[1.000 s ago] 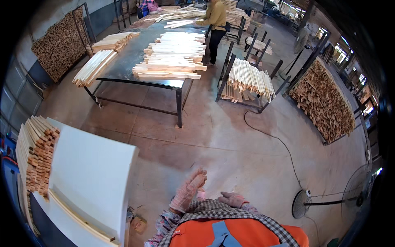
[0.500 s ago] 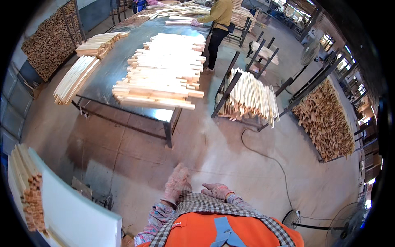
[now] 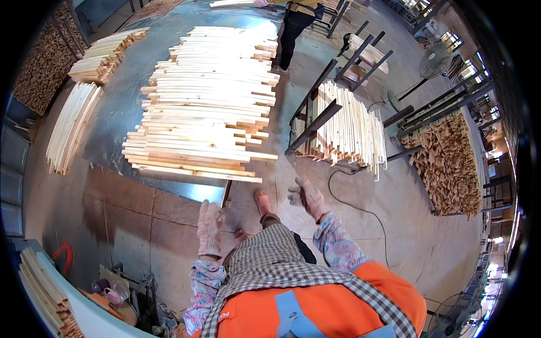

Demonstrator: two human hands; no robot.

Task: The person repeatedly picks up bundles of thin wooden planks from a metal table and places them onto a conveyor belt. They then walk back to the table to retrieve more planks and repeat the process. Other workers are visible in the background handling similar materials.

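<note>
Left hand (image 3: 209,224) and right hand (image 3: 307,198) empty, near the pale wooden strips (image 3: 203,107)

The left hand, in a light pink glove, points away from the body with its fingers straight and close together, holding nothing. It is by the near corner of the metal-topped table (image 3: 121,115), though from this height I cannot tell whether the fingertips touch it. The right hand, gloved alike, is well apart from it over the floor, wide, with fingers spread and nothing in them.

The pale wooden strips lie side by side across the table in a long bank, their ends uneven, a few jutting out at the right. Along the table's left side are a curved stack (image 3: 73,127) and, behind it, another stack (image 3: 101,59).

At the top, a person (image 3: 290,39) in dark trousers stands by the table's right side. To the right, a black metal rack (image 3: 315,127) bears more strips, and a dark cable (image 3: 372,214) curves over the floor. At lower left, a red coiled hose (image 3: 67,258) hangs near a pale panel (image 3: 93,318)
</note>
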